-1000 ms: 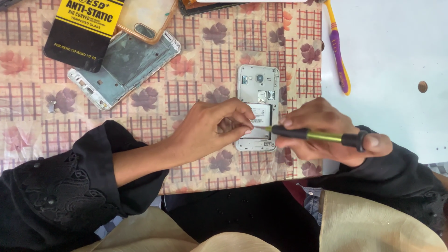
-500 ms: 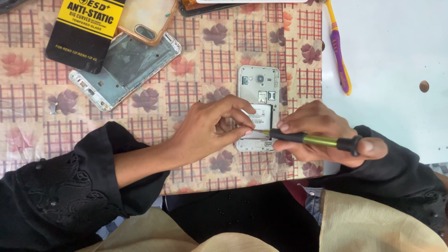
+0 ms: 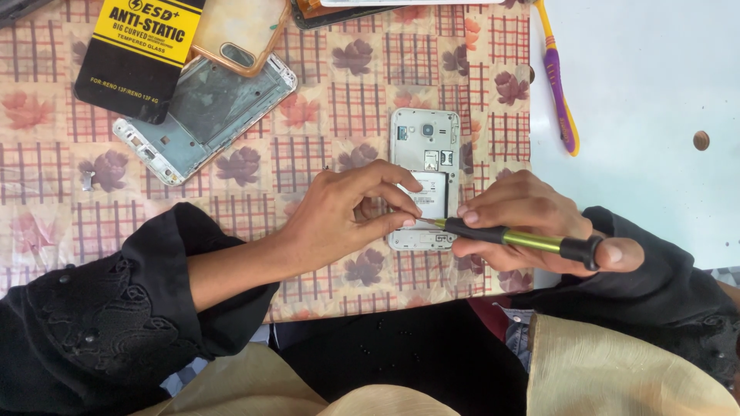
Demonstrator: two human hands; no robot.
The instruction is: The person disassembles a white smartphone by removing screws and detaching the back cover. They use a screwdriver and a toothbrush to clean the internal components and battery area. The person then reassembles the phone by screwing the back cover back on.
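Observation:
A white phone (image 3: 425,146) lies face down with its back cover off on a flowered cloth (image 3: 324,100). My left hand (image 3: 351,212) rests on the phone's lower left edge, with thumb and fingertips pinched at the tip of a screwdriver. My right hand (image 3: 532,223) grips that screwdriver (image 3: 509,236), which has a black and yellow-green handle. Its tip touches the phone's lower part, beside the battery bay.
A bare metal phone frame (image 3: 202,117) lies at the upper left, next to a black and yellow packet (image 3: 139,54) and an orange phone case (image 3: 240,31). A purple and yellow toothbrush (image 3: 559,85) lies on the white table (image 3: 655,115) to the right.
The screwdriver and my right hand have shifted slightly. My left fingers stay pinched at the tip, over the phone's lower part.

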